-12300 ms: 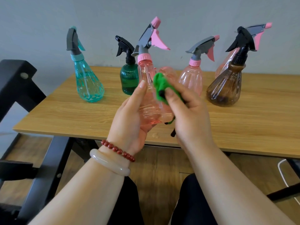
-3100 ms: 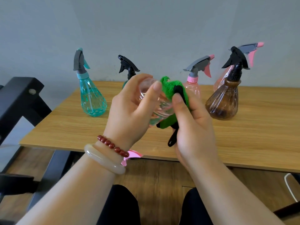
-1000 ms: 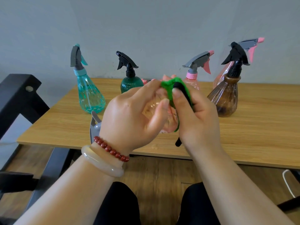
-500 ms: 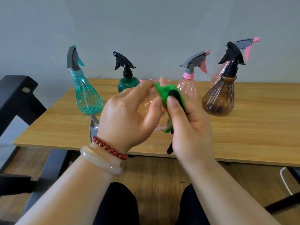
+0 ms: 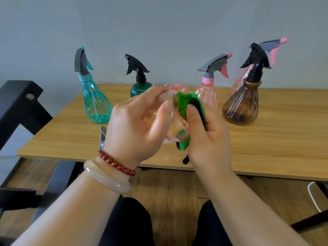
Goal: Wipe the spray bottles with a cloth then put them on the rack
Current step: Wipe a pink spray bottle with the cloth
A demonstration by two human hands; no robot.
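Note:
My left hand grips a clear pink spray bottle held above the table's front edge, turned so its grey trigger head sticks out left, behind my wrist. My right hand holds a green cloth with black trim pressed against the bottle's right side. On the wooden table stand a teal bottle, a dark green bottle, a pink bottle, a brown bottle and another pink bottle behind it.
A black metal frame stands at the left of the table. A grey wall rises right behind the bottles. Wooden floor and my dark-clothed knees lie below. A white loop shows at the lower right.
Over the last second the bottle has turned a little in my left hand and the cloth has slid over its body. Earlier the bottle stood upright in my hand; now its head points left.

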